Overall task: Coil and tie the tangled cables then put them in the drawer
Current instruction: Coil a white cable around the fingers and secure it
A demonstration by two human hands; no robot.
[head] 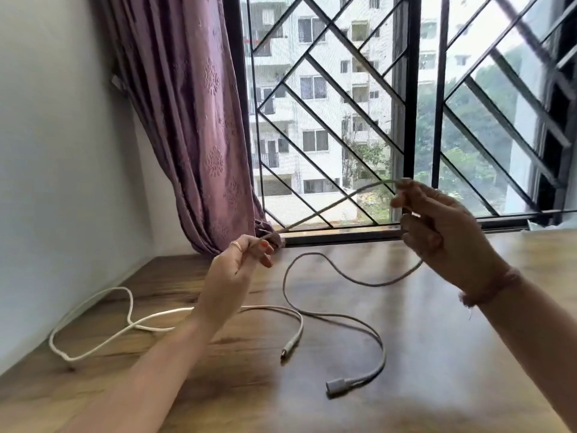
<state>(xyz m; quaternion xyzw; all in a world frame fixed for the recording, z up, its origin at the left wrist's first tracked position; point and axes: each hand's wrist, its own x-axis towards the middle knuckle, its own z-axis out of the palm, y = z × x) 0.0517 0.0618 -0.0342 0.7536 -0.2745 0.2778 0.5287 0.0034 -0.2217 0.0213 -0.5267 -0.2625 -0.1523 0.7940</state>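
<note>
Cable, thin, light and limp, spans between left hand and right hand, both pinching it above the table; grip near the ends. Second cable lies loose.

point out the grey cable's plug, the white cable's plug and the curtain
grey cable's plug [334, 386]: head view, on the connector body lying on the table
white cable's plug [289, 345]: head view, on the connector sleeve
curtain [193, 120]: head view, on the hanging purple folds
</note>
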